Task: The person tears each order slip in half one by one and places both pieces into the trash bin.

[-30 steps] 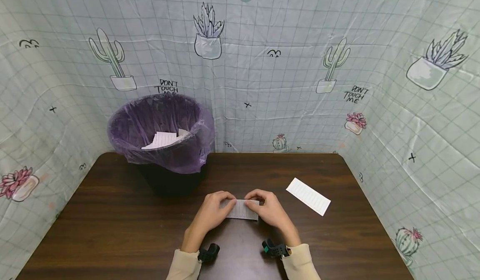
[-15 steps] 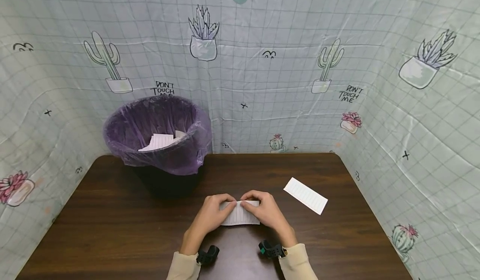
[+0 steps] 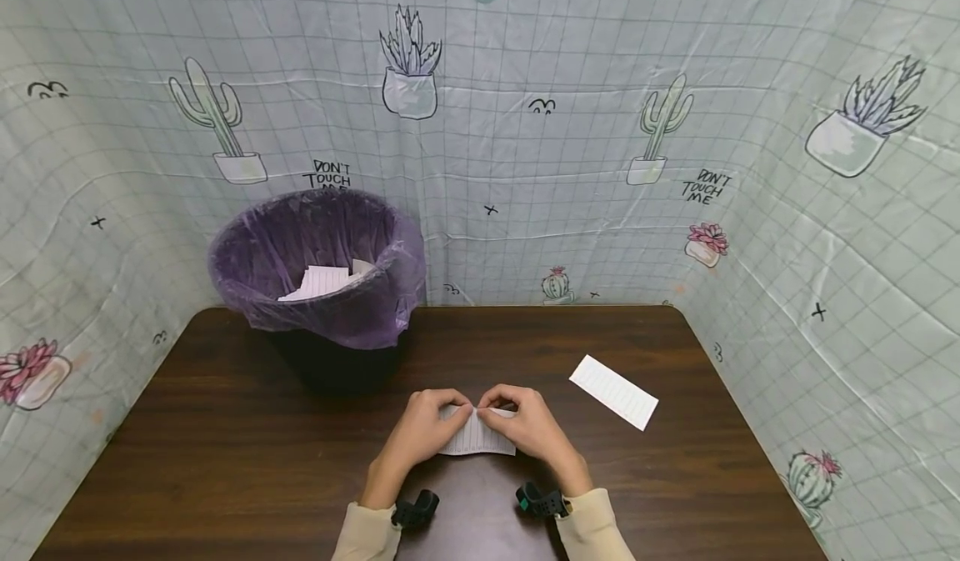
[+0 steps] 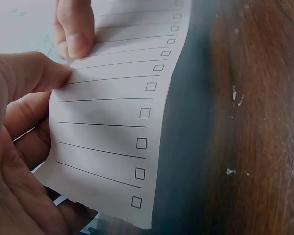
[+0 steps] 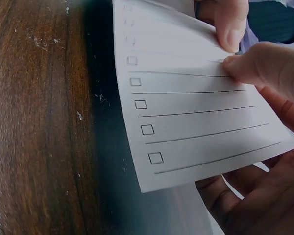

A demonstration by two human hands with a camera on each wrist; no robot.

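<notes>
A white paper strip printed with ruled lines and small checkboxes is held just over the table. My left hand pinches its far edge between thumb and fingers, left of the middle. Close beside it, my right hand pinches the same edge, the two thumb tips almost meeting. In the left wrist view the paper bends a little, and its short end looks ragged. The right wrist view shows the paper's other end with a straight edge. Fingers behind the paper are partly hidden.
Another white lined strip lies on the brown table to the right. At the back left stands a dark bin with a purple liner, holding pieces of white paper. Patterned cloth surrounds the table's back and sides.
My hands have drawn closer together along the paper's far edge, the right one shifting left. The strip's near edge has come a little toward me, showing more of its printed face.
</notes>
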